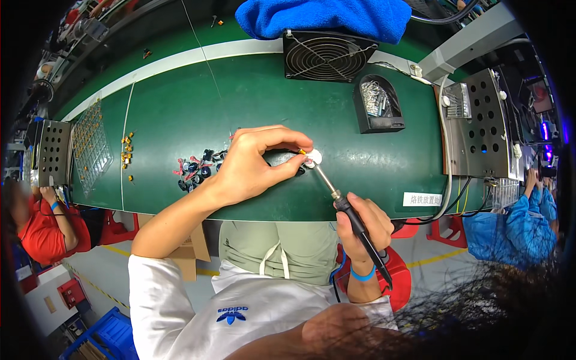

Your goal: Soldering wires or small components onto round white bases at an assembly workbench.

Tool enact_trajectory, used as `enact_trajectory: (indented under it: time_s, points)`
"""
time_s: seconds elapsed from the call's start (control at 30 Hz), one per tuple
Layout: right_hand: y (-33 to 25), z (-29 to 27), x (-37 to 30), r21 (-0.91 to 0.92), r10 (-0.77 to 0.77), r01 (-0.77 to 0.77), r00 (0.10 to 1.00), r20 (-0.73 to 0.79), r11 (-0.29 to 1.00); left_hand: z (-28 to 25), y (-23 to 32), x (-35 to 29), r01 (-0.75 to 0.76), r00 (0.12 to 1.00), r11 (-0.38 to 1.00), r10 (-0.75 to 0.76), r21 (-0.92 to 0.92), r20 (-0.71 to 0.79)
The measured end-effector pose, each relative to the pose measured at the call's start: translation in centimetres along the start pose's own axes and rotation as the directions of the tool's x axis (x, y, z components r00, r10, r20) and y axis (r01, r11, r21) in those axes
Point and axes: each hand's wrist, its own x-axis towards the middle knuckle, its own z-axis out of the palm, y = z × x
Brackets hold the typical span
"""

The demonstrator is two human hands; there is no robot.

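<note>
My left hand point(252, 159) is closed in a pinch, thumb and forefinger meeting on a small yellow part point(303, 152). Right at those fingertips is a small round whitish piece point(315, 156); whether the fingers also hold it is unclear. My right hand point(371, 225) is wrapped round the black handle of a soldering iron point(358, 227). The iron slants up and left, its metal tip reaching the round piece. Partly behind my left wrist lies a pile of small dark parts with red bits point(195, 170).
Small yellow parts point(126, 151) lie beside a clear tray point(91, 149) at left. A black fan point(327, 57) stands behind, under a blue towel point(336, 17). A black bin point(384, 124) holds metal pieces. At right sits a perforated metal box point(471, 135). Co-workers sit on both sides.
</note>
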Motion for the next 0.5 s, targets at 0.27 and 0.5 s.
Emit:
enact_trajectory:
  time_s: [0.27,0.5]
  points:
    - [0.15,0.12,0.02,-0.021,-0.022,0.021,1.0,-0.007,1.0,0.19,-0.33,0.22,-0.073,0.997,0.997,0.074,0.025,-0.036]
    - [0.21,-0.08,-0.09,-0.027,-0.016,0.016,1.0,-0.007,1.0,0.23,-0.28,0.32,-0.066,0.997,0.998,0.067,0.021,-0.032]
